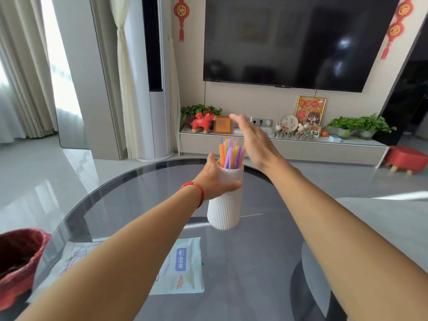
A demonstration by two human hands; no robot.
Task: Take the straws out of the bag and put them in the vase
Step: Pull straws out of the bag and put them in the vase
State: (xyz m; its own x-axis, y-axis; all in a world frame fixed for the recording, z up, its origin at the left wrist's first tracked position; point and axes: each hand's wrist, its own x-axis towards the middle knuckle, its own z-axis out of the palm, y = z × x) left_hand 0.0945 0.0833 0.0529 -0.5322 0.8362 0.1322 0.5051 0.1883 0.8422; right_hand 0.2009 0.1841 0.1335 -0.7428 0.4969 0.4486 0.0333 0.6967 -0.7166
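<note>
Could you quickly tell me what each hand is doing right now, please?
Left hand: grips the white vase near its top.
Right hand: open, fingers straight, beside the straws, holding nothing.

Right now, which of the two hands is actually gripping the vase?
The left hand, the one with the red wrist cord, grips the white ribbed vase near its top. The right hand is open, fingers straight, beside the straws.

straws (231, 156) in vase (223, 209), bag (183, 267) before it
</note>
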